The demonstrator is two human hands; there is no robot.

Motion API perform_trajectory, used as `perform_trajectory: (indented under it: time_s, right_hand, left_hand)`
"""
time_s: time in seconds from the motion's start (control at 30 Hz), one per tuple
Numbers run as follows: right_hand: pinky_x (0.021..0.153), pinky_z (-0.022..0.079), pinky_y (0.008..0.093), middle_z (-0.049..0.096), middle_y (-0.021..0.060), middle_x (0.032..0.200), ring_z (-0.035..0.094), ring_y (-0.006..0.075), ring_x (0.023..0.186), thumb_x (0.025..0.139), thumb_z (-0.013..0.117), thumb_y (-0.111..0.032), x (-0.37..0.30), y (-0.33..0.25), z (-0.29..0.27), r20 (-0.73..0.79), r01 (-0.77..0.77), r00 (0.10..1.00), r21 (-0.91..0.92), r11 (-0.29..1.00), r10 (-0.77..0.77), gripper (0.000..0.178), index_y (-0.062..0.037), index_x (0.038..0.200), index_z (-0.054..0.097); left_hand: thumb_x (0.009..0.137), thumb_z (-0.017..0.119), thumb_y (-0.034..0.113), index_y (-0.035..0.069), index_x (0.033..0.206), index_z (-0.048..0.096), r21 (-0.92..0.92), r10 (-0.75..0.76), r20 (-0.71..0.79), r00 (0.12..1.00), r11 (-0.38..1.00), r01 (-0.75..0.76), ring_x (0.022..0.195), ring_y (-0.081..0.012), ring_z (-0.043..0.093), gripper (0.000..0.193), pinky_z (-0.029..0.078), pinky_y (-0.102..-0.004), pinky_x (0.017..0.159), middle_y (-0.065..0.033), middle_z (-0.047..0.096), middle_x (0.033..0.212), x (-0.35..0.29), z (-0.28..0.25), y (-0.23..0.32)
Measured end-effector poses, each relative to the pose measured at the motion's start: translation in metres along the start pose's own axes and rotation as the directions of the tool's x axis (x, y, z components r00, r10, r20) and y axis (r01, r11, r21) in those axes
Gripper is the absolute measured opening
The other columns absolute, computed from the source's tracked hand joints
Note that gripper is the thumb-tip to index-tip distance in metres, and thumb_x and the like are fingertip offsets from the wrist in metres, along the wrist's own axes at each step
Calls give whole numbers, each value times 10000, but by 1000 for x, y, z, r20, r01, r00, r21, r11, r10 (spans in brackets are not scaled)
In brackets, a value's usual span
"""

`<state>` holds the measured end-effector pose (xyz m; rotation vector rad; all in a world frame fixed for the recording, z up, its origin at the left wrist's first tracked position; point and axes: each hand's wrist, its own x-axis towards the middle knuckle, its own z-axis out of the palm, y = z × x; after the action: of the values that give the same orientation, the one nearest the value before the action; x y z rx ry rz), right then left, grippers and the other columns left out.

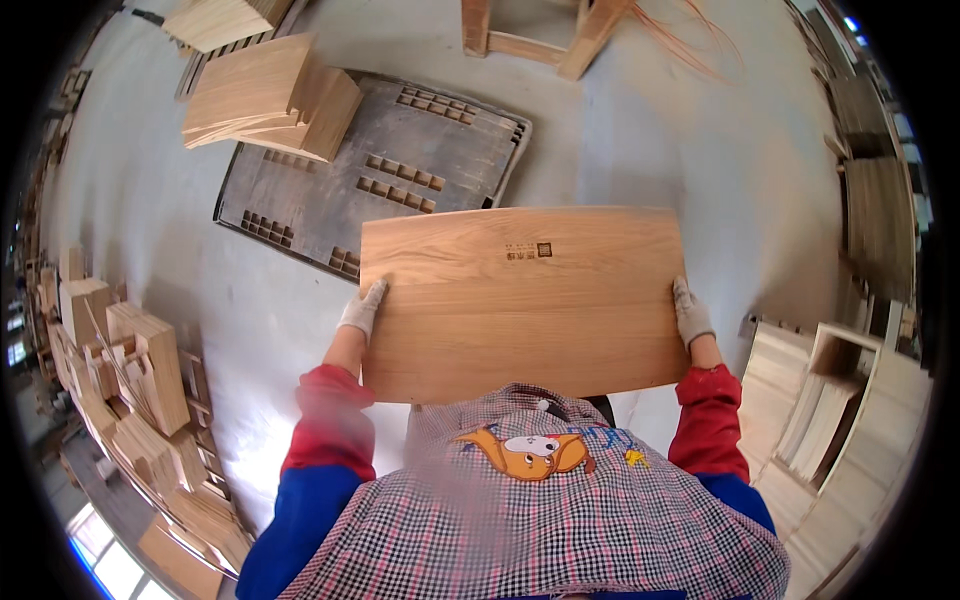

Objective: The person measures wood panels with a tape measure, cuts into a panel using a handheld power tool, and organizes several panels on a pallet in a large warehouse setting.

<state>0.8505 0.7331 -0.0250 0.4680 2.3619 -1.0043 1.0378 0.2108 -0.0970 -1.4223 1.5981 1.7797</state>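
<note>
A wide wooden board [520,320] with a dark printed mark near its far edge is held out flat in front of my body. At its left edge, my gloved left hand [364,308] is closed, thumb on the top face and the other fingers hidden beneath. The right edge is gripped the same way by my gloved right hand [691,312]. Beyond the board lies a black plastic pallet [440,145], and the board overlaps its near right part in view. A stack of similar boards [265,95] rests on the pallet's far left.
More boards [225,22] are stacked at the far left. A wooden stand [530,45] is on the floor ahead, with an orange cord [690,40] beside it. Piled wood pieces [150,365] line the left side. A wooden cabinet-like box [825,410] stands at the right.
</note>
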Motion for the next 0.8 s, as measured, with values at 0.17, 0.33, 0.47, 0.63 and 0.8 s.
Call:
perform_trajectory:
  time_s: [0.17, 0.33, 0.47, 0.63, 0.8]
  right_hand:
    - [733, 421, 276, 585, 62, 828, 491, 132, 777, 901, 439, -528, 111, -107, -2, 143, 27, 990, -262, 965, 12, 600, 47, 922, 610]
    - [736, 420, 323, 592, 104, 807, 505, 181, 769, 894, 414, -553, 180, -169, 39, 247, 190, 963, -337, 922, -108, 652, 75, 877, 587]
    - [744, 423, 333, 599, 156, 804, 521, 232, 764, 892, 381, -569, 256, -195, 62, 386, 323, 912, -469, 822, -139, 680, 82, 894, 582]
    - [758, 417, 364, 585, 195, 798, 537, 294, 773, 881, 381, -580, 280, -290, 121, 580, 462, 808, -511, 725, -106, 676, 63, 892, 591]
    - [796, 420, 377, 605, 225, 858, 558, 343, 823, 876, 374, -591, 345, -315, 175, 634, 513, 773, -629, 585, 3, 700, 66, 942, 604]
  left_hand:
    - [826, 600, 455, 24, 1207, 527, -265, -168, -31, 985, 952, 154, 940, -196, 571, 580, 449, -322, 833, -99, 606, 1076, 20, 15, 23]
    - [830, 605, 439, 26, 1213, 511, -395, -169, -130, 977, 913, 105, 991, -193, 549, 571, 460, -341, 829, -101, 577, 1128, 31, 4, 15]
    - [811, 611, 483, 58, 1225, 508, -506, -313, -181, 932, 843, 185, 961, -201, 567, 602, 475, -356, 811, -87, 586, 1111, 21, 15, 22]
    - [795, 607, 530, 95, 1248, 494, -673, -474, -208, 856, 704, 227, 961, -218, 574, 637, 477, -383, 816, -72, 593, 1105, 11, 42, 14]
    - [764, 606, 588, 132, 1279, 464, -754, -582, -209, 786, 608, 250, 1017, -243, 552, 703, 460, -440, 846, -71, 573, 1151, 15, 78, 20]
